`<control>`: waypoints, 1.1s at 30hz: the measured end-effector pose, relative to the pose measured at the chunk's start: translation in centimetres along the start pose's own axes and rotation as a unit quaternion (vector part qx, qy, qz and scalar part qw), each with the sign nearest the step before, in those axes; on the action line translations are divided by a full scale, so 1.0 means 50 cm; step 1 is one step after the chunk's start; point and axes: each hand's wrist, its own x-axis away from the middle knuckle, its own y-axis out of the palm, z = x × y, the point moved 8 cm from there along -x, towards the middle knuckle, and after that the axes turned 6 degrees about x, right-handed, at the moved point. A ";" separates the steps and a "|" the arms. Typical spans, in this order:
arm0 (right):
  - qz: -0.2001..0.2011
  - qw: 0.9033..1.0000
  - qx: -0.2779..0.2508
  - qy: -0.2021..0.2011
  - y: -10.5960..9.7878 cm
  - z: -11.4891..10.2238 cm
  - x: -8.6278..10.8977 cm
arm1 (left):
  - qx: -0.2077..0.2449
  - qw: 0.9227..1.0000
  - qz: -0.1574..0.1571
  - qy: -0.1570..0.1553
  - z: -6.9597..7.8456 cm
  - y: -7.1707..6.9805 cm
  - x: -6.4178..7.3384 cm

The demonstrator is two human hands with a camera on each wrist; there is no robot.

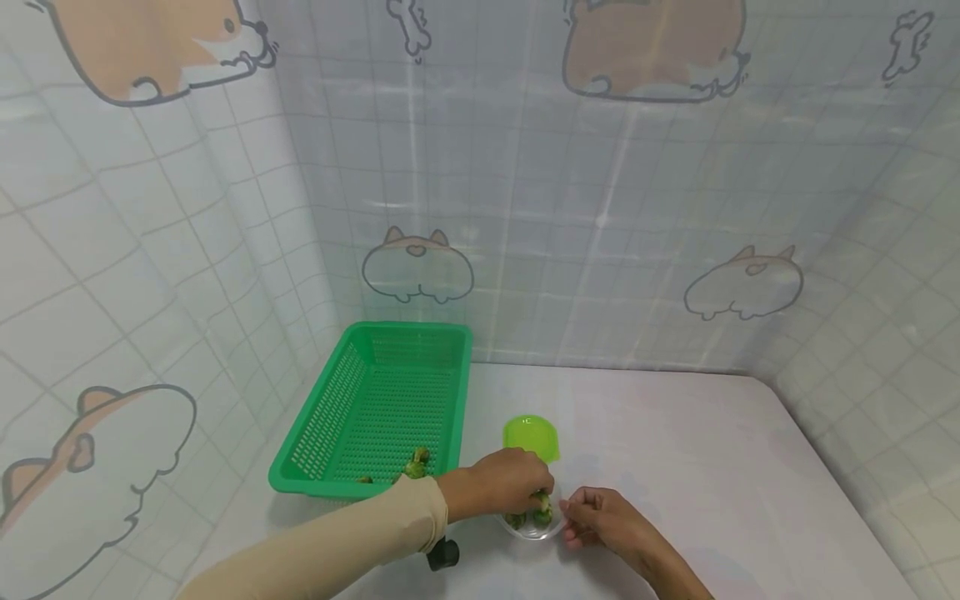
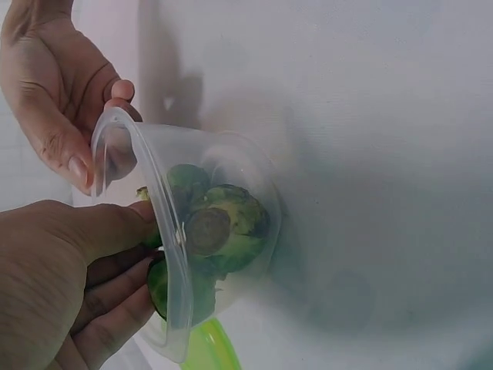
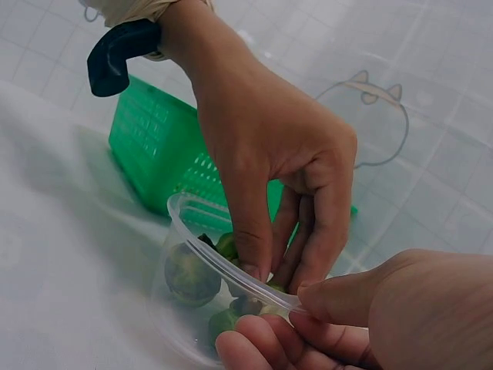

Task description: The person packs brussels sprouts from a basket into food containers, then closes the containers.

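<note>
A clear plastic tub (image 2: 254,154) stands on the table with several Brussels sprouts (image 2: 231,223) inside. My left hand (image 1: 510,481) reaches over the rim from above and pinches a sprout (image 1: 542,500) between thumb and fingers, partly hidden by them. On the other side, my right hand (image 1: 607,525) holds the tub's rim between thumb and curled fingers, as the right wrist view shows closely. Behind the tub lies a bright green lid (image 1: 531,435), partly covered by my left hand in the head view.
A green perforated basket (image 1: 461,400) stands at the left, with a few sprouts (image 1: 415,469) at its near end. My left forearm crosses its near corner in the head view. A dark wrist mount (image 1: 444,554) hangs below the left cuff. Patterned curtains (image 1: 525,208) enclose the white table (image 1: 675,442).
</note>
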 end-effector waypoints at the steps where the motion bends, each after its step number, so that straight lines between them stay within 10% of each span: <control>1: 0.000 1.000 0.000 0.000 0.000 -0.001 0.000 | 0.000 1.000 0.001 -0.001 0.000 0.000 0.000; 33: 0.004 1.000 0.002 0.006 -0.002 0.009 -0.004 | 0.074 0.995 0.068 0.007 -0.043 -0.080 0.060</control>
